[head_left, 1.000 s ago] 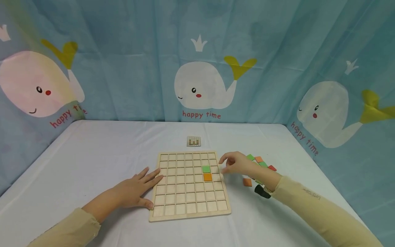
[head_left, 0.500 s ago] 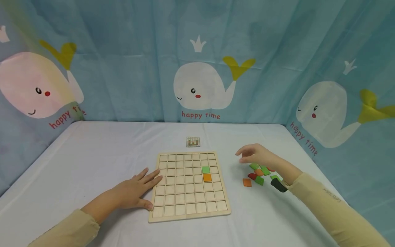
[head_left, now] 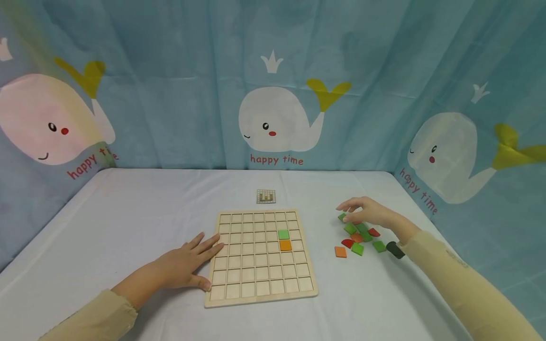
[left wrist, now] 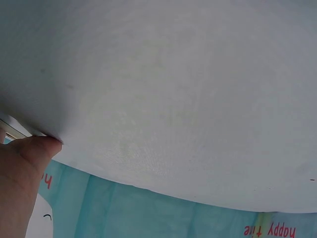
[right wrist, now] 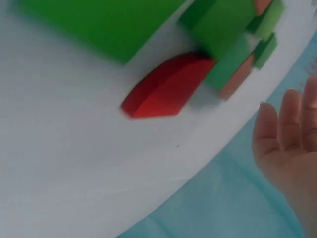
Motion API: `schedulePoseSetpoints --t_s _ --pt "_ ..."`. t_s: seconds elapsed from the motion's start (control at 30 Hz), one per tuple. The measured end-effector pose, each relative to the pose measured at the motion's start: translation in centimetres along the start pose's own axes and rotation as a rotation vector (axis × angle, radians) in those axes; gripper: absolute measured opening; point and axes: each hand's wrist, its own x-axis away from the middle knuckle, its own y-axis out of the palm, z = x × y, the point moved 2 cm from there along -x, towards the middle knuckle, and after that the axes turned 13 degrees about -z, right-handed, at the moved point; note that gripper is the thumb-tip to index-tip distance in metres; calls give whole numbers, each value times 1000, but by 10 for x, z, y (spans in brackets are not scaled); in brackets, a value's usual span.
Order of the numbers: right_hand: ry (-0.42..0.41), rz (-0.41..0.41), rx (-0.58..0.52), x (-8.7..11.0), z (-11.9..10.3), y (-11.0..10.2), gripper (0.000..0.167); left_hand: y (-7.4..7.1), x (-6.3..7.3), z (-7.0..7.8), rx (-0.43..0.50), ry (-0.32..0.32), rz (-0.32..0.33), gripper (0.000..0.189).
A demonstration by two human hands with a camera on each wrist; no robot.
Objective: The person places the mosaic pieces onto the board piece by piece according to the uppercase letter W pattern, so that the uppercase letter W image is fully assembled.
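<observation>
My left hand [head_left: 183, 263] lies spread at the left edge of a pale wooden grid board [head_left: 260, 299], fingertips over its rim. The left wrist view shows the thumb [left wrist: 34, 151] at the board's edge. A light green square tile [head_left: 283, 234] and an orange square tile [head_left: 285, 245] sit in neighbouring cells on the board's right side. My right hand [head_left: 367, 211] hovers, fingers loosely bent, over several scattered green, orange and red pieces. Among these are a green tile [head_left: 357, 248], an orange tile [head_left: 340, 252] and a red curved-edged piece [right wrist: 171, 87].
Behind the board lies a small card [head_left: 266, 196] with a grid pattern. A dark object [head_left: 395, 250] lies beside the right sleeve, partly hidden by it. A blue whale-print curtain [head_left: 187, 118] surrounds the white table [head_left: 162, 199].
My right hand has moved right from the board's right edge to above the loose pieces, uncovering more of them. The left hand stays at the board's edge.
</observation>
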Motion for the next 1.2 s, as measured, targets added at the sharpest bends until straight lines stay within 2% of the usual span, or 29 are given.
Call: schedulePoseSetpoints --t_s 0.13,0.33,0.73,0.9,1.2 --pt "56 -13 57 -4 9 -6 36 0 0 1 -1 -3 4 100" --pt "124 -72 69 -11 28 -16 41 0 0 0 13 2 -1 99" --pt "210 -208 -5 -25 41 -27 42 -1 -2 2 15 1 -11 98" --pt "245 -202 -2 -28 41 -29 39 -2 -4 5 18 1 -20 98" --pt "266 -193 47 -37 36 -23 27 -2 1 3 -1 -23 -20 99"
